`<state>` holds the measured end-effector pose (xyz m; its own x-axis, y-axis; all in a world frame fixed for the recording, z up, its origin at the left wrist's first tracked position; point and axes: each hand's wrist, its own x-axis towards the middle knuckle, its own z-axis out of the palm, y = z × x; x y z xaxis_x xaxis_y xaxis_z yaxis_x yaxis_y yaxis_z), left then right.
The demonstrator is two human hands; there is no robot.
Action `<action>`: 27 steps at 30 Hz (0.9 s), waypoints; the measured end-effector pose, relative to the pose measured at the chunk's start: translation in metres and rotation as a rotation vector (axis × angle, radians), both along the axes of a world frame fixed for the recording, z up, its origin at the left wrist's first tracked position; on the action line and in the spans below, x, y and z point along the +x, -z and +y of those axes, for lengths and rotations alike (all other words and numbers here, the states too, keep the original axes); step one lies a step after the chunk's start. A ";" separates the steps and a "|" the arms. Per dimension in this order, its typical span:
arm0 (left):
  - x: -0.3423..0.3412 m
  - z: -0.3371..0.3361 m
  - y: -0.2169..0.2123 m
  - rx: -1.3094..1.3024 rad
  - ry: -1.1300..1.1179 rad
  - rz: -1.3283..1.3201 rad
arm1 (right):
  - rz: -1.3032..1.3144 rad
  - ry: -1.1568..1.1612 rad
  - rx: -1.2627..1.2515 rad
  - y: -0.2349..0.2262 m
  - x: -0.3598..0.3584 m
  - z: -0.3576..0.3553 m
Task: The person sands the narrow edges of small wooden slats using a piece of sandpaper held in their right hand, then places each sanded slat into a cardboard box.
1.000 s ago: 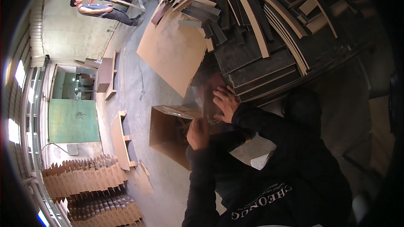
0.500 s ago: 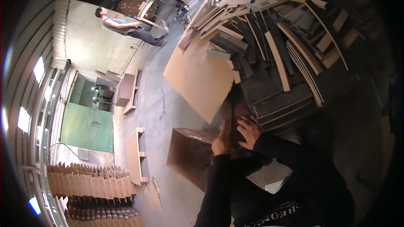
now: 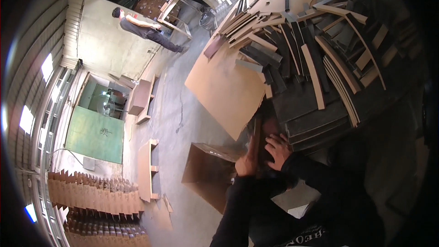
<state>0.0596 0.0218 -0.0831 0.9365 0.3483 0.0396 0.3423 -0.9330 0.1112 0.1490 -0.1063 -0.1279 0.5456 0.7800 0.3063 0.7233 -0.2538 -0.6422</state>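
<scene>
My left hand (image 3: 247, 162) is closed along the near end of a narrow brown wooden strip (image 3: 257, 130), its fingers pointing away from me. Just to the right, my right hand (image 3: 278, 151) rests with fingers apart on a dark surface beside the strip. Beyond it a dark reddish piece (image 3: 271, 126) lies in shadow, its kind hard to make out. An open cardboard box (image 3: 194, 167) stands left of my left hand. Shadow and my own hands hide the lower part of the strip.
Dark boards (image 3: 315, 128) carry a heap of loose wooden strips (image 3: 312, 75) on the right. A large brown sheet (image 3: 224, 91) lies ahead. On the left are a low wooden piece (image 3: 145, 169) and stacked cardboard (image 3: 91, 196). Two people (image 3: 146, 29) are at the far left.
The whole view has shifted slightly, so the scene sits a little lower and farther right. Both hands stay at the strip, with the right fingers moved slightly.
</scene>
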 end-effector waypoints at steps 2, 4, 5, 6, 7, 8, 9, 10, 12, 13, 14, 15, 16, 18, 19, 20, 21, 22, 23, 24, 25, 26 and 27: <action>-0.035 0.005 0.006 -0.033 0.032 0.056 | -0.012 0.001 0.005 -0.002 -0.004 0.003; -0.061 -0.004 0.010 -0.049 -0.020 0.005 | -0.016 0.008 0.028 -0.001 -0.007 0.008; -0.060 0.002 0.011 -0.021 -0.025 0.023 | -0.020 0.014 0.043 0.000 -0.009 0.012; -0.046 0.005 0.014 -0.020 -0.021 0.035 | -0.031 0.027 0.031 0.005 -0.008 0.010; -0.032 0.007 0.012 -0.006 -0.033 0.050 | -0.009 0.028 0.056 0.002 -0.005 0.007; -0.011 0.011 0.009 0.020 -0.024 0.067 | 0.006 0.007 0.034 0.002 -0.003 0.005; 0.006 0.016 0.001 0.062 -0.031 0.092 | 0.025 -0.015 0.035 -0.001 -0.002 0.005; 0.021 0.022 0.003 0.100 -0.108 0.141 | 0.028 -0.021 0.028 -0.003 0.003 0.005; 0.001 0.014 -0.001 0.061 -0.038 0.112 | 0.038 -0.031 0.024 -0.003 -0.003 0.006; -0.011 0.010 -0.001 0.044 0.010 0.088 | 0.029 -0.021 0.023 0.001 -0.004 0.006; -0.030 0.011 0.007 -0.043 0.087 -0.001 | 0.016 0.004 0.023 0.001 -0.002 0.003; -0.044 0.000 0.009 -0.019 0.062 0.000 | 0.023 0.019 0.039 0.004 0.000 0.001; -0.062 -0.013 0.007 0.006 0.023 0.011 | 0.022 0.017 0.046 0.004 -0.002 0.002; -0.051 -0.008 0.011 0.051 0.052 -0.078 | 0.018 0.015 0.053 0.005 -0.003 0.002; -0.047 -0.006 0.013 0.068 0.044 -0.070 | 0.029 0.002 0.036 0.004 -0.004 0.000; -0.033 0.008 0.014 0.082 0.007 0.029 | 0.040 -0.016 0.020 -0.002 -0.002 0.002; -0.013 0.017 0.020 0.181 -0.026 0.009 | 0.050 -0.034 0.003 -0.004 -0.005 0.002; 0.006 0.024 0.023 0.284 -0.034 -0.025 | 0.050 -0.023 0.014 -0.002 -0.006 0.002; 0.007 0.020 0.022 0.270 -0.029 -0.020 | 0.038 -0.009 0.024 -0.002 -0.004 0.002; 0.005 0.017 0.021 0.256 -0.025 -0.015 | 0.026 0.002 0.034 -0.001 -0.004 0.002; 0.001 0.016 0.018 0.247 -0.030 -0.009 | 0.013 -0.004 0.003 0.000 -0.006 0.005; -0.015 0.011 0.014 0.199 -0.037 0.000 | 0.009 -0.002 0.022 -0.001 -0.008 0.006; -0.046 0.000 0.012 0.151 -0.044 0.011 | 0.007 -0.001 0.042 -0.002 -0.010 0.008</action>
<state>0.0133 0.0221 -0.0949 0.9212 0.3797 0.0848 0.3835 -0.9229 -0.0334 0.1391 -0.0980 -0.1259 0.5470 0.7672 0.3349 0.7190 -0.2256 -0.6574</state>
